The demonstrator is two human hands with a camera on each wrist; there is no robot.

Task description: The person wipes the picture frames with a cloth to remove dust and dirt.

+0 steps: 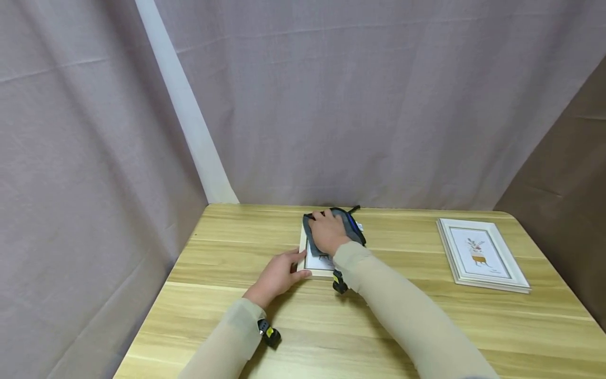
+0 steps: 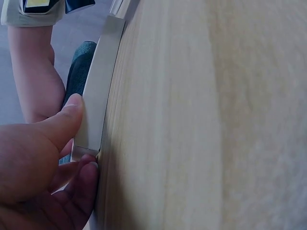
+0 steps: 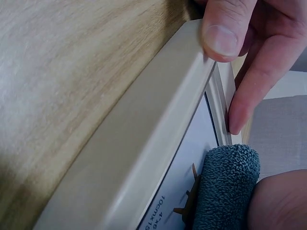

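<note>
Nearest, the left hand (image 1: pixel 280 271) is partly closed, thumb and fingers pinching the near-left corner of a cream-white, rectangular picture frame (image 1: pixel 316 263) that lies on the pale wood-grain counter (image 1: pixel 246 231). Just beyond it, the right hand (image 1: pixel 326 231) presses a grey-teal, black-edged terry cloth (image 3: pixel 225 187) onto the frame; I cannot tell how tightly its fingers close. Well to that hand's right lies another white frame (image 1: pixel 483 255); beyond both hands hangs a mauve-grey fabric curtain (image 1: pixel 331 105).
</note>
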